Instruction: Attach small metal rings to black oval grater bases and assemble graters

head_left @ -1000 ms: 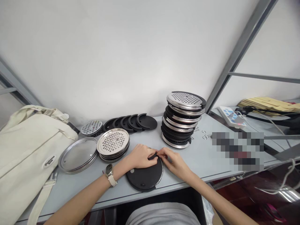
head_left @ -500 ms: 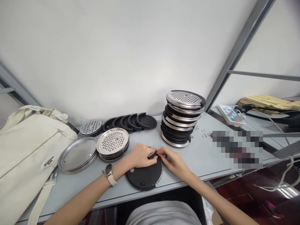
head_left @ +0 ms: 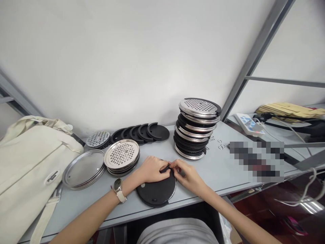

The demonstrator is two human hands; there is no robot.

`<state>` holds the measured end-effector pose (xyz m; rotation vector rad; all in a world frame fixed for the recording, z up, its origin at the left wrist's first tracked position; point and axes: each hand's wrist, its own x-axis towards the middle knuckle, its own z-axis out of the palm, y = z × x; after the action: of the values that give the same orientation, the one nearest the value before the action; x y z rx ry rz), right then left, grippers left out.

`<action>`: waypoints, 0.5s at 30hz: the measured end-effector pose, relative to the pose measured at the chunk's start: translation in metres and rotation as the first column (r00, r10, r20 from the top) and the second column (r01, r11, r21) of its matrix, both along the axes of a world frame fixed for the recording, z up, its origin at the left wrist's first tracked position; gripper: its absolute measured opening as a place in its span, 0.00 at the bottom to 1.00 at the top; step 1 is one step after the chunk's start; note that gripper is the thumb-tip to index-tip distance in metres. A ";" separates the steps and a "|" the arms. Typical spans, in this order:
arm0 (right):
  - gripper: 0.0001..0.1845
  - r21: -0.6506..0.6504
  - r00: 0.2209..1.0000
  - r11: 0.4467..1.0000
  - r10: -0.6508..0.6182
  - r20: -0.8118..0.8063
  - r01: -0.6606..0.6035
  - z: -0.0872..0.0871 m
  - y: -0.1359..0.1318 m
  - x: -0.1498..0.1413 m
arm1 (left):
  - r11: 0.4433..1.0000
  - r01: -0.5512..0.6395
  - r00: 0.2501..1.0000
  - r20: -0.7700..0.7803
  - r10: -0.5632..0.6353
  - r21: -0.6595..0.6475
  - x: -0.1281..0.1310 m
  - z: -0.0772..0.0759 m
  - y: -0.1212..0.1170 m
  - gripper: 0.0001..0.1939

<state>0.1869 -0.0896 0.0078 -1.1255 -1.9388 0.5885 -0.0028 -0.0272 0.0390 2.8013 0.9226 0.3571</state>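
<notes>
A black round disc (head_left: 156, 195) with a bright metal edge on its right side lies near the front of the table. My left hand (head_left: 153, 169), with a watch on the wrist, rests over its far part. The thumb and fingers of that hand are closed on the disc's far edge. Against the same edge, my right hand (head_left: 186, 174) pinches with its fingertips close to the left ones. A tiny thing seems to be between them, too small to make out. Behind the hands, a tall stack of black and metal discs (head_left: 196, 127) stands upright.
Left of my hands are perforated metal discs (head_left: 122, 154), plain metal lids (head_left: 83, 169) and a small perforated disc (head_left: 98, 139). Black discs with raised rims (head_left: 158, 132) overlap along the wall. Small metal rings (head_left: 221, 146) lie right of the stack. A cream bag (head_left: 30, 169) fills the left.
Both hands keep their place at the disc's far edge, with only slight finger movement. The whole view has shifted very slightly.
</notes>
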 end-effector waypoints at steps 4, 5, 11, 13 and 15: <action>0.09 -0.003 1.000 1.000 0.000 -0.003 0.000 0.000 0.000 0.000 | 1.000 -0.002 1.000 -0.002 0.002 0.000 0.000 0.000 0.000 0.11; 0.09 -0.005 1.000 1.000 -0.001 -0.005 0.001 0.000 0.000 0.000 | 1.000 -0.002 1.000 -0.005 0.002 -0.001 0.000 0.001 0.000 0.11; 0.05 -0.002 0.999 1.000 0.011 -0.038 -0.011 0.001 0.000 0.001 | 1.000 -0.008 1.000 -0.023 0.008 -0.006 0.000 0.003 0.000 0.12; 0.06 0.002 0.999 1.000 0.018 -0.051 -0.017 0.000 0.001 0.001 | 1.000 -0.007 1.000 -0.027 0.007 -0.007 0.000 0.003 0.000 0.12; 0.06 0.001 0.998 1.000 0.019 -0.059 -0.019 -0.001 0.001 0.001 | 1.000 -0.007 1.000 -0.029 0.006 -0.005 0.000 0.003 0.000 0.12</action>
<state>0.1881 -0.0885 0.0073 -1.0788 -1.9012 0.6242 -0.0027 -0.0276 0.0417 2.8069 0.9375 0.3154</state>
